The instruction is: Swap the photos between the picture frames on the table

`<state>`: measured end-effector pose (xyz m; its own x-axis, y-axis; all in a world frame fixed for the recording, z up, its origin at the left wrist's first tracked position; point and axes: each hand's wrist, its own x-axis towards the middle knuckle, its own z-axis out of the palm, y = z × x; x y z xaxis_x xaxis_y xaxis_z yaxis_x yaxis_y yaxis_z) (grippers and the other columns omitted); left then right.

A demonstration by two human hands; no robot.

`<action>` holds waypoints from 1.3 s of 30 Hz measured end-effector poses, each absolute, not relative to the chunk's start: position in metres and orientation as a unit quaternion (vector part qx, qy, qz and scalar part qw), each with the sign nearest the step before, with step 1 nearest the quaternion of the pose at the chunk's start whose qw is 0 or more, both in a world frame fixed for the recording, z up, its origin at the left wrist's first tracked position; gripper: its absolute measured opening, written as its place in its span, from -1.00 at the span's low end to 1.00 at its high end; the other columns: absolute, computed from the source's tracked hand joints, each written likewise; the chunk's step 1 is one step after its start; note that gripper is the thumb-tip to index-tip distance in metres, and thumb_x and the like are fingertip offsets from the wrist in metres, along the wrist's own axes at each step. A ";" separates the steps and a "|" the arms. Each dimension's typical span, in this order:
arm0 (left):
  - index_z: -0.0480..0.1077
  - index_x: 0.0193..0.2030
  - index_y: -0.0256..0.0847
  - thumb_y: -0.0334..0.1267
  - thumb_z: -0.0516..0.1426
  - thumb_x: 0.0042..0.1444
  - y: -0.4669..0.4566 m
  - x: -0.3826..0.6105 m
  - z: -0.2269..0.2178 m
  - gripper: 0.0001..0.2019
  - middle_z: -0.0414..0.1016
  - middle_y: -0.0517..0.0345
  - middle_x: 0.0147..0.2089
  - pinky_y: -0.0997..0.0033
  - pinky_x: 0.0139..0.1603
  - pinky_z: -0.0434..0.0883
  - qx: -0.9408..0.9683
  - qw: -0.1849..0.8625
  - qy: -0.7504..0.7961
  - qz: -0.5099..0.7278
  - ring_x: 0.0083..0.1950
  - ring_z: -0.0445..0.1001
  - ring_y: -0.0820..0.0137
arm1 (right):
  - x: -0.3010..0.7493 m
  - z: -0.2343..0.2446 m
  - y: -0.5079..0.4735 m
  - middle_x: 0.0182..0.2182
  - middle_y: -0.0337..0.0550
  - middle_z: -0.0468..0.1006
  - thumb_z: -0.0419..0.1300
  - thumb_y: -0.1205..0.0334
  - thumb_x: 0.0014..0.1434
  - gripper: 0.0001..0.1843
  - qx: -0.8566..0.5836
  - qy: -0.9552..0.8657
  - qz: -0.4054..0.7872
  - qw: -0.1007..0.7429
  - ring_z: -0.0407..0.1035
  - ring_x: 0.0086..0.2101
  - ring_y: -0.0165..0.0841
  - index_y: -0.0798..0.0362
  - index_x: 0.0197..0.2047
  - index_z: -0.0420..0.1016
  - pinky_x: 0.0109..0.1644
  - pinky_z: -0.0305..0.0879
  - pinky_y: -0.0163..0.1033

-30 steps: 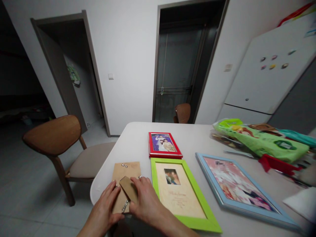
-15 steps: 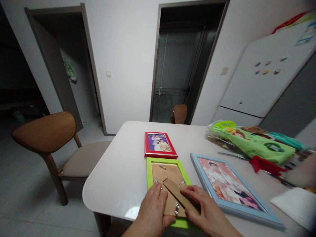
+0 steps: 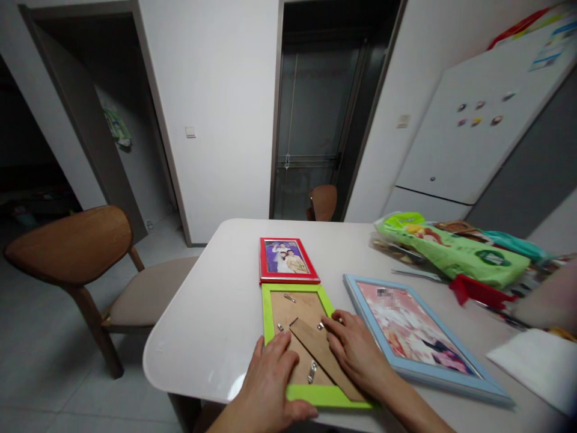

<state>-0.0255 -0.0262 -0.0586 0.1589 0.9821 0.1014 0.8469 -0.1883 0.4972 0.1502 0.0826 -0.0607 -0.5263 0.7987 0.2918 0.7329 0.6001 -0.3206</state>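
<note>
Left grip (image 3: 273, 374), right grip (image 3: 358, 352) bare; forearms (image 3: 411, 404) bare

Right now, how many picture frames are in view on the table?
3. The red frame lies farthest; the green frame is nearer, under the left hand and right hand; the blue frame lies to its right. Others could be hidden behind the green package.

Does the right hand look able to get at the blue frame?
Probably yes: the blue frame lies on the table close beside the right hand, with nothing seen between them, though that hand is busy at the green frame.
</note>
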 end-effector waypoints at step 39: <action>0.29 -0.39 -0.22 -0.07 0.25 -0.27 -0.030 -0.035 -0.074 -0.65 0.31 0.09 -0.15 0.23 0.02 0.12 0.748 0.152 0.566 0.311 -0.12 0.27 0.30 | 0.094 -0.047 0.064 -0.31 -0.12 0.39 -0.07 0.34 0.07 -0.72 -0.317 -0.922 0.128 0.181 0.19 -0.24 -0.32 0.01 -0.22 0.41 -0.17 0.10 -0.20</action>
<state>-0.0355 -0.0304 -0.0737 0.1660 0.9413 0.2939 0.7524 -0.3136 0.5792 0.0943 0.0638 -0.0468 -0.7339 0.6308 0.2518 0.5383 0.7663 -0.3508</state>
